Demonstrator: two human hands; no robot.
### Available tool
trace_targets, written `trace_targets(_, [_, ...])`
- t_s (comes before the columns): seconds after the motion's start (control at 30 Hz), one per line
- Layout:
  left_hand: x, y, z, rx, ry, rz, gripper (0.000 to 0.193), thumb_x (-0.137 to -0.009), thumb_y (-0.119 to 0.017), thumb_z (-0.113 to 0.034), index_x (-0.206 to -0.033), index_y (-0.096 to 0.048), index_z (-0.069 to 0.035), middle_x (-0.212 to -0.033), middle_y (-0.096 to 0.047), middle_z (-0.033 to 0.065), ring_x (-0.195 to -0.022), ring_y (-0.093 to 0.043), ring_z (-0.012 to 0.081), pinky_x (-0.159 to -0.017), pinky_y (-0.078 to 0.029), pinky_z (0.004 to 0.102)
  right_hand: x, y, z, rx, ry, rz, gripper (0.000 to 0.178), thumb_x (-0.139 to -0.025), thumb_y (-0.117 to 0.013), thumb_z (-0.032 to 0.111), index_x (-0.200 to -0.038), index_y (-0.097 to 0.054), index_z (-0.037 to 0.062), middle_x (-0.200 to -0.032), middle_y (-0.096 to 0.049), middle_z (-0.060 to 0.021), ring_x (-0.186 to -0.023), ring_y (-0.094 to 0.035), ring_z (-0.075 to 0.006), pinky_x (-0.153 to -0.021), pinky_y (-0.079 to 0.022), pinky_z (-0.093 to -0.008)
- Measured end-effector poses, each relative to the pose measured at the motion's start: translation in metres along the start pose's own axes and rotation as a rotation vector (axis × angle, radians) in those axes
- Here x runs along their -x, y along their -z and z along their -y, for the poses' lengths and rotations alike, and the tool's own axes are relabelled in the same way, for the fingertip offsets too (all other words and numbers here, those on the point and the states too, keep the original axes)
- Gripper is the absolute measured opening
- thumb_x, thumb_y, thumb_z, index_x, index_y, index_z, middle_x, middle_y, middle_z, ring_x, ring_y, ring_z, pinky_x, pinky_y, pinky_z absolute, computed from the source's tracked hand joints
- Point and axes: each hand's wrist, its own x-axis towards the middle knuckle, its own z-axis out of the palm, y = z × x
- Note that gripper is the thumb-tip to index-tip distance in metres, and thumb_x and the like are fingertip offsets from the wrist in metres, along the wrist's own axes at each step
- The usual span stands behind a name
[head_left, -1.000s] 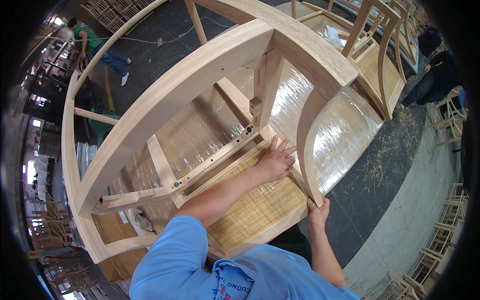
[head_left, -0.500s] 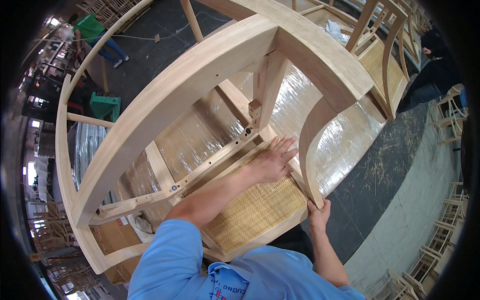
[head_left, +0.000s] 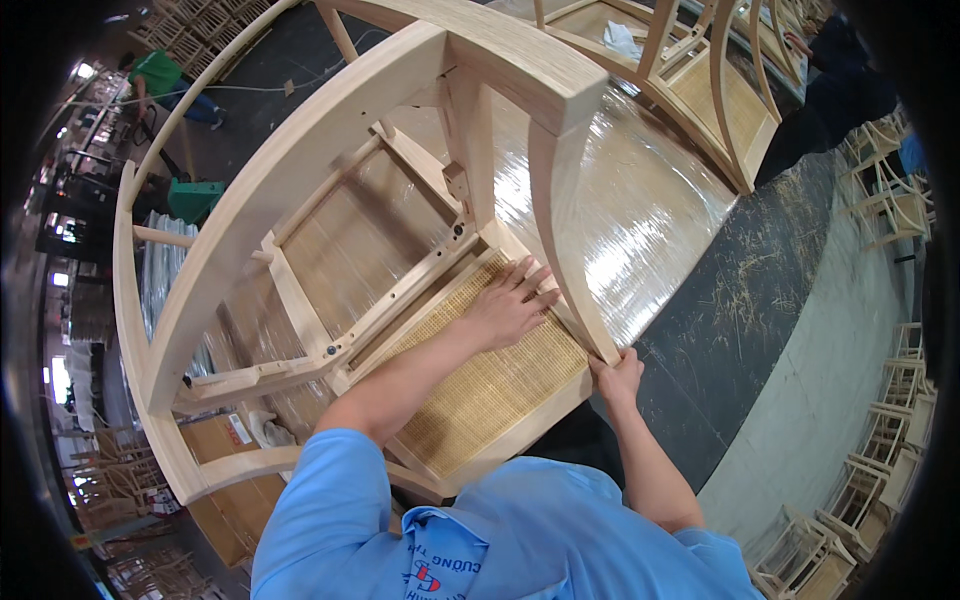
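From far away I'm spreading my left hand [head_left: 508, 308] on the woven panel [head_left: 490, 395] of the chair [head_left: 280, 170] on the wrapped table [head_left: 660, 220] and pinching the curved leg [head_left: 560, 230] with my right hand [head_left: 619, 377], seemingly steadying it, the next move calling for a firm hold

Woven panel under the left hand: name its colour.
The woven panel is straw yellow, clearest in the head view.

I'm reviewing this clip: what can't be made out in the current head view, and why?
All in the head view:
Palm of the left hand: hidden by the back of the hand, against the cane panel.
Underside of the right hand on the curved wooden leg: hidden by hand and wood.
Whether the person in green holds anything: too small.
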Motion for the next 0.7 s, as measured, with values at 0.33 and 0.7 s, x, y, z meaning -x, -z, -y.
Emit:
trace_targets(0.33, [-0.004, 0.01, -0.036, -0.199, 0.263, 0.252, 0.057, -0.112, -0.038, -0.054, -0.162, -0.046, -0.028, -0.175, -0.025, 0.0176, -0.164, -0.015, 0.0382, -0.133, -0.009, 0.0535, 0.003, -0.001, 0.005, 0.022, 0.061, 0.025, 0.055, -0.082, -0.089, 0.027, -0.118, -0.057, -0.0015, -0.125, -0.053, -0.0257, -0.115, -0.058, -0.0427, -0.104, -0.049, -0.0449])
trace_targets(0.7, [-0.03, -0.037, -0.107, -0.156, 0.8, 0.148, 0.093, -0.102, -0.048, -0.064, -0.169, -0.024, -0.004, -0.178, -0.003, 0.0247, -0.164, -0.001, 0.0429, -0.131, 0.002, 0.0604, 0.002, 0.007, 0.007, 0.027, 0.148, 0.097, 0.055, -0.084, -0.087, 0.026, -0.12, -0.054, 0.0006, -0.125, -0.05, -0.0247, -0.114, -0.058, -0.044, -0.102, -0.049, -0.0478])
